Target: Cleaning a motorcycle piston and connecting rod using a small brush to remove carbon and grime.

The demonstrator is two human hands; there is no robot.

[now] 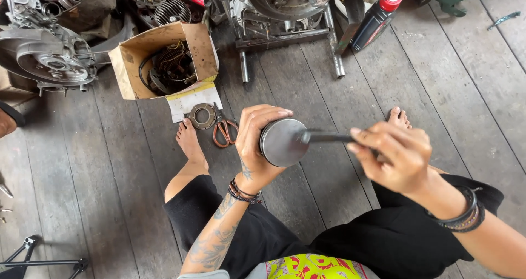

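Grey, weathered planks of the floor (449, 87) fill most of the frame, and a person in black shorts sits on them with bare feet out in front. Along the top edge lie the biggest pieces: an engine casing (46, 57) at upper left and a second engine block on a metal stand (285, 10) at top centre, with a dark oil bottle with a red cap (375, 18) leaning to its right. Below them, left of centre, an open cardboard box (164, 65) holds a coil of wiring and metal parts; just under it a ring-shaped part (201, 115) rests on a white paper, beside orange-handled scissors (223, 130). At mid-frame, raised above the lap, is the piston (283, 142): a short round metal cylinder with a flat, dull grey crown turned toward the camera, dark and grimy at the rim. The left hand (257, 147) is clamped around its side wall, fingers curled over the top edge. The right hand (394, 155) is closed on a thin dark tool (323, 138) whose tip touches the crown's right edge. The piston looks solid and stiff, probably fairly weighty for its size, and possibly oily and slick, so gripping round the skirt, as here, seems the safest hold.
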